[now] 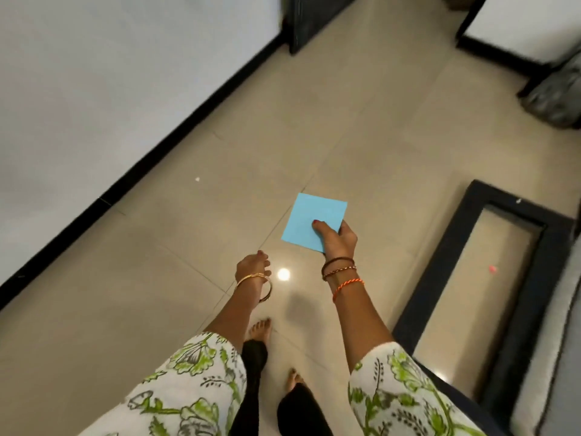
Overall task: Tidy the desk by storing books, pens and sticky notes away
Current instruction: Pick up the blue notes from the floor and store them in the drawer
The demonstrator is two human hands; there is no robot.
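My right hand [338,239] pinches a light blue square sticky note pad [311,220] by its near corner, thumb on top, and holds it flat over the beige tiled floor. My left hand [253,265] hangs lower left of it with loosely curled fingers and holds nothing. No desk, books or pens are in view.
A white wall [94,89] with a black skirting runs along the left. A black-framed low glass table [496,278] stands on the right, with grey upholstery [556,92] beyond it. A dark furniture leg [301,23] is at the top. My bare feet [261,328] are on the tiles.
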